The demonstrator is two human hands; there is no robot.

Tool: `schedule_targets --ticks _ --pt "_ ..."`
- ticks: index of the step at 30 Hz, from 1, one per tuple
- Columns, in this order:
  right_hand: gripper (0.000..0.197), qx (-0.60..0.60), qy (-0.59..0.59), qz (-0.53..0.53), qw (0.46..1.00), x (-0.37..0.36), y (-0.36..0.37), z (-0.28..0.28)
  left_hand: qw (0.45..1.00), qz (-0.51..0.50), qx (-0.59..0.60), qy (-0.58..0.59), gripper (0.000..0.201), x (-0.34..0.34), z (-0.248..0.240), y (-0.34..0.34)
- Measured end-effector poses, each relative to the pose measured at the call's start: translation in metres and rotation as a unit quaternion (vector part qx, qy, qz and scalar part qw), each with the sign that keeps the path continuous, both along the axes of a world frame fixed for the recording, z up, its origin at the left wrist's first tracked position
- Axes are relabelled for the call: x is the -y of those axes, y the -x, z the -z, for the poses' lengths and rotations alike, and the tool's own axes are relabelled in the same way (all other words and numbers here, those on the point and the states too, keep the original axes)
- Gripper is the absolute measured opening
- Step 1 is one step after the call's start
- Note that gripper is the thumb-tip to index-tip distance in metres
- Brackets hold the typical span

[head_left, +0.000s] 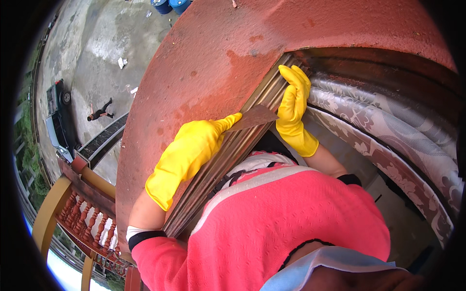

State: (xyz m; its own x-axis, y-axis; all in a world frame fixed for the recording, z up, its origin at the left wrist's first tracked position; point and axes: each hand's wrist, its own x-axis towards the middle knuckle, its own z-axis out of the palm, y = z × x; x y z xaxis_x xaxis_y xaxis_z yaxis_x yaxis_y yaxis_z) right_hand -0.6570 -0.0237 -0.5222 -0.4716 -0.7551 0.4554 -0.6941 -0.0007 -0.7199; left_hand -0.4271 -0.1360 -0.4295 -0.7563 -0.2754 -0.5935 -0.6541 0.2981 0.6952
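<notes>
My left hand [189,148], in a yellow rubber glove, reaches over a bronze-coloured metal window track [262,99]. Its fingers are closed on the left edge of a flat, dark reddish-brown piece [256,118], which lies across the ridges of the track; its exact kind I cannot make out. My right hand [292,106], gloved the same way, is near the track's far end. Its fingers are stretched upward and nothing shows in them. The right tip of the brown piece comes close to this hand. Whether my right palm touches the track is hidden.
Outside the window a wide red ledge [194,72] curves round. Patterned grey curtains [388,126] hang at the right. Far below, a dark truck [60,116], a person [101,111] and blue barrels [170,5] stand on concrete. A red balustrade [87,218] is at lower left.
</notes>
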Motion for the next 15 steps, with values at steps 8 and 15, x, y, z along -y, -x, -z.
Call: schedule_targets --ticks 8,15 --pt "0.035 -0.005 0.006 -0.002 1.0 0.003 -0.001 0.002 1.0 0.003 0.029 0.011 0.054 -0.001 -0.015 0.018" --pt "0.034 -0.012 0.013 0.005 1.0 0.002 -0.001 0.001 0.998 0.035 0.039 0.045 0.05 0.0 -0.018 -0.015"
